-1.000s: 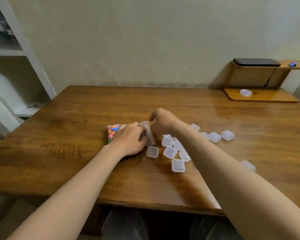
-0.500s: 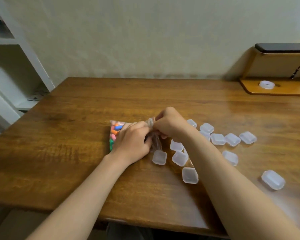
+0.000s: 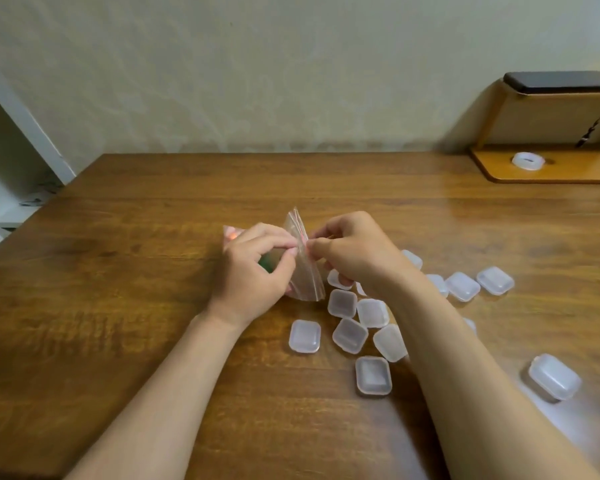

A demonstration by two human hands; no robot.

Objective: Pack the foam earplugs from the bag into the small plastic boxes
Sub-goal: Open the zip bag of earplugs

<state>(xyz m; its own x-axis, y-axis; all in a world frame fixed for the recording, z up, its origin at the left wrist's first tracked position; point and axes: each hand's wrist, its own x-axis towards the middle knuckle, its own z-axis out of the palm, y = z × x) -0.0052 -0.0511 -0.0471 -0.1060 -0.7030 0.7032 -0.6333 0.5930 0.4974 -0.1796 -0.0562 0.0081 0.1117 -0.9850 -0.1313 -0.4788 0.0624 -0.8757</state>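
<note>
Together left hand (image 3: pixel 257 271) and right hand (image 3: pixel 357 251) pinch the bag (image 3: pixel 305 271), its mouth raised, facing rightward

Earplugs (image 3: pixel 232 234) mostly behind left hand (image 3: pixel 257 273)

The worktop (image 3: pixel 118 306) is warm brown wood with dark, streaky grain. The small plastic boxes (image 3: pixel 305 336) are frosted milky white. The bag (image 3: pixel 305 275) is clear with a thin red line near its mouth; green and orange-pink foam earplugs (image 3: pixel 265 265) show through. The wall (image 3: pixel 257 81) is mottled cream.
</note>
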